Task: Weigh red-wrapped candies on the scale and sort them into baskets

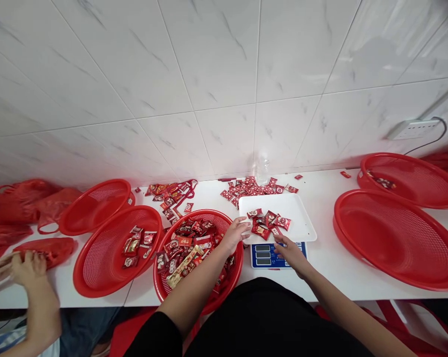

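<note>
A white scale tray (298,208) sits on a blue digital scale (263,255) and carries several red wrapped candies (269,222). My left hand (234,233) reaches over the rim of a red basket (164,287) full of candies to the tray's left edge, fingers pinched at the candies there; what it holds is too small to name. My right hand (289,250) rests at the tray's front edge above the scale display, fingers spread and touching the nearest candy.
More red mesh baskets stand left (97,267) (78,218) and right (395,238) (432,183). Loose candies (251,187) lie by the tiled wall. Another person's hands (19,265) work on a red bag at far left. A power strip (412,130) hangs on the wall.
</note>
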A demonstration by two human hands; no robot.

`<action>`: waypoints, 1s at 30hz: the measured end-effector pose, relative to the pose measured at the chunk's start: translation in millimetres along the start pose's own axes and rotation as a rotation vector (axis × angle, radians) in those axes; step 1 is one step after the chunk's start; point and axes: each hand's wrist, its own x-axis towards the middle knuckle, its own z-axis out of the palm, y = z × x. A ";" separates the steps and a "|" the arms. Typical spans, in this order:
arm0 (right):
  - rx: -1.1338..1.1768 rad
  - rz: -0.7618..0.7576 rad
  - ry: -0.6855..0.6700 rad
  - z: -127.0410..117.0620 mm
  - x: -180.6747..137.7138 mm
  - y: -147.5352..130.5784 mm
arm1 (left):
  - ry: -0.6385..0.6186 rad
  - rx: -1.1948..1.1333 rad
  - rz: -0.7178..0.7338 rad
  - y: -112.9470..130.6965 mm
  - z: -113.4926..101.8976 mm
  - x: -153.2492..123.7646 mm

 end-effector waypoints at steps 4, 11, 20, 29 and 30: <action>-0.024 -0.012 0.002 -2.5 4.3 1.9 | 0.172 0.123 0.127 -1.2 -31.1 -7.8; -0.446 -0.333 0.205 -16.2 21.0 2.7 | 0.354 0.581 0.243 -21.9 -83.7 -29.1; -1.039 -0.421 0.148 -15.1 65.7 -2.6 | 0.129 1.007 0.133 -56.7 -41.0 -55.2; -0.840 -0.441 0.185 -42.3 70.5 -8.4 | 0.151 1.001 0.099 -61.1 -38.5 -58.6; -0.818 -0.434 0.210 -50.2 69.6 -10.1 | 0.155 1.000 0.100 -61.9 -38.2 -58.3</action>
